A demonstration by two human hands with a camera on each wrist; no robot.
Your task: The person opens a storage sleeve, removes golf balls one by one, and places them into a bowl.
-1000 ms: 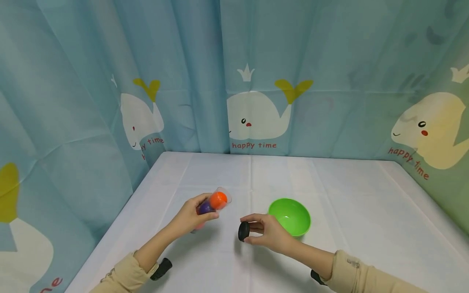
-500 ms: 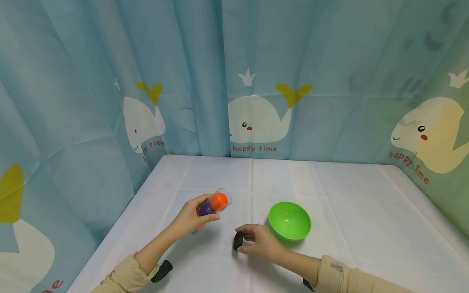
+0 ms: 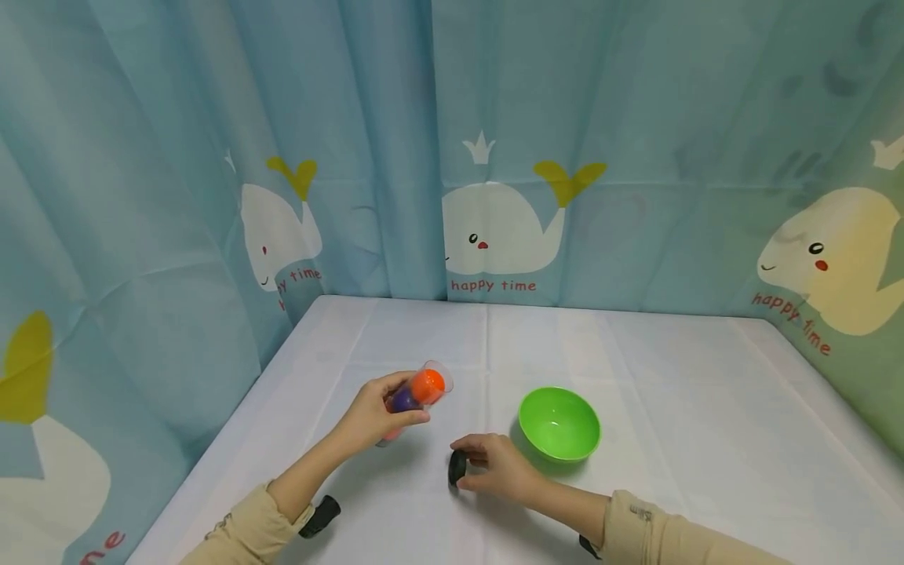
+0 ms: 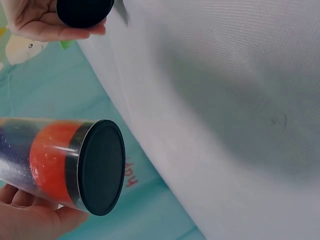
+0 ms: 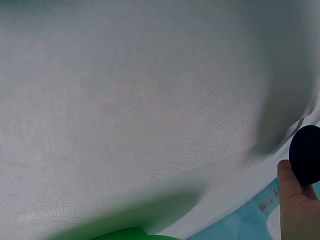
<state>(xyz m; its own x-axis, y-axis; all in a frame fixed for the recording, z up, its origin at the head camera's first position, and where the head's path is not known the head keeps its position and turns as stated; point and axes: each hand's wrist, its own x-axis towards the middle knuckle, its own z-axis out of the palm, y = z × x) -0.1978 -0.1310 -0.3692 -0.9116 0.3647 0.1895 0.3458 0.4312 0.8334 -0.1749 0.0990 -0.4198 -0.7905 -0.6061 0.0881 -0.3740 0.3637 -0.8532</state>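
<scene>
In the head view my left hand [image 3: 370, 416] grips a clear plastic tube [image 3: 446, 377] of balls, tilted with its upper end to the right. An orange ball [image 3: 428, 386] sits by that end, a purple ball [image 3: 404, 399] behind it, and a pinkish one lower down. The left wrist view shows a black cap [image 4: 103, 167] on the tube's other end. My right hand [image 3: 500, 468] pinches a round black lid [image 3: 457, 468] on edge, low over the table; whether it touches the cloth I cannot tell. That lid [image 5: 306, 155] also appears at the right wrist view's edge.
A green bowl [image 3: 559, 424] stands on the white-covered table [image 3: 678, 439], just beyond my right hand. Blue curtains [image 3: 381, 157] with whale prints hang behind and at the sides. Black wrist-worn pieces [image 3: 320, 516] show under both forearms.
My right hand has come lower and closer with the black lid, slightly to the left, and then stayed nearly still. My left hand keeps its hold on the tube almost in place.
</scene>
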